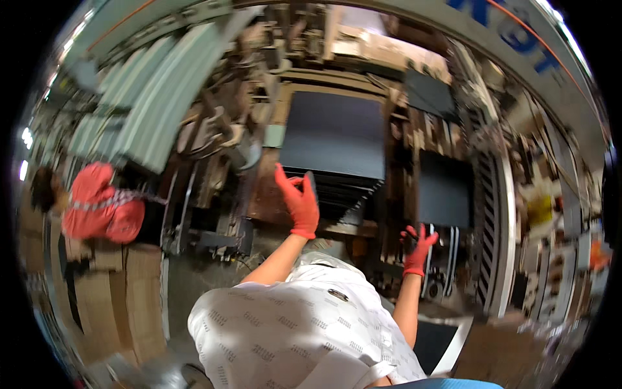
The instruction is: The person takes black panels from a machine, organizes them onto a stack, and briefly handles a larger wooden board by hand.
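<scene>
A stack of flat dark sheets (pixel 334 133) stands on the machine bed in front of me, its layered edge showing at the near side. My left hand (pixel 300 206), in a red glove with a dark patch, reaches up to the stack's near left corner with its fingers apart. Whether the fingertips touch the stack I cannot tell. Further right, a single dark panel (pixel 446 189) lies across pale rails. Just below that panel's near left corner is my right hand (pixel 418 249), gloved in red with dark finger parts. Its fingers are spread and nothing shows in them.
Another dark panel (pixel 431 93) lies at the far right of the stack. Metal machine parts (pixel 236 146) flank the stack's left. A striped rail (pixel 487 201) runs along the right side. At left, a person in a red top (pixel 107 207) stands near brown cardboard (pixel 103 298).
</scene>
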Motion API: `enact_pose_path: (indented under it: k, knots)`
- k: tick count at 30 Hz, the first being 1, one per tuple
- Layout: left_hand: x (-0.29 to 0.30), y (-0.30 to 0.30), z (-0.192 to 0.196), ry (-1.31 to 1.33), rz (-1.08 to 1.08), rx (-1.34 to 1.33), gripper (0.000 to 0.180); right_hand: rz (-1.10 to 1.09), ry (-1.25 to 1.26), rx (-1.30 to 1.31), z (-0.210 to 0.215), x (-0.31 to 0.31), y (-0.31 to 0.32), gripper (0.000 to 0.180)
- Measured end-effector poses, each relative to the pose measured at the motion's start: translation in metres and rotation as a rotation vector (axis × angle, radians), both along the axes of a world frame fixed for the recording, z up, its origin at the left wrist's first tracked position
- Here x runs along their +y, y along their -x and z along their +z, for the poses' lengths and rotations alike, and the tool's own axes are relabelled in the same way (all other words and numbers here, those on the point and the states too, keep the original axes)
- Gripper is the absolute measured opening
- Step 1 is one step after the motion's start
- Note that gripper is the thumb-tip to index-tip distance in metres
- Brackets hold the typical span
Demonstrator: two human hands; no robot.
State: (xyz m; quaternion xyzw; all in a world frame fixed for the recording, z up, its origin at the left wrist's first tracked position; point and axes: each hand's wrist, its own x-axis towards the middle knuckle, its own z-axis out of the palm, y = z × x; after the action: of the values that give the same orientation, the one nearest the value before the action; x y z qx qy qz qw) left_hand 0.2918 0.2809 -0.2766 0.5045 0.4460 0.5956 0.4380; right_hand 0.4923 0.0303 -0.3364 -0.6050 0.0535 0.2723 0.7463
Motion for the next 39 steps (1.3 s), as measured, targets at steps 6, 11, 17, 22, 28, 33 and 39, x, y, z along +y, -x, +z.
enact_pose_path:
  k: [6,11,17,22,28,33,39]
  knots:
    - [-0.001,0.001,0.004,0.144,-0.065,0.096,0.075,-0.227,-0.101,0.061,-0.061,-0.011,-0.073,0.054]
    - [-0.012,0.016,-0.011,0.200,0.128,-0.078,0.076,-0.399,0.206,-0.094,-0.029,0.021,-0.037,0.038]
    - [-0.032,0.009,-0.015,0.213,0.120,-0.088,0.045,-0.426,0.268,-0.163,-0.035,-0.028,-0.044,0.053]
    - [-0.039,0.014,-0.017,0.375,0.006,-0.399,0.036,-0.387,0.316,-0.262,-0.077,-0.027,-0.077,0.049]
    - [-0.039,-0.007,-0.002,0.292,0.058,-0.284,0.034,-0.351,0.254,-0.281,-0.135,-0.048,-0.124,0.049]
    - [-0.029,-0.021,-0.021,0.240,0.212,-0.170,0.027,-0.420,0.213,-0.206,-0.071,-0.022,-0.078,0.055]
    - [-0.002,0.000,-0.046,0.518,-0.010,-0.565,0.030,-0.403,0.093,-0.325,-0.054,0.001,-0.058,0.052]
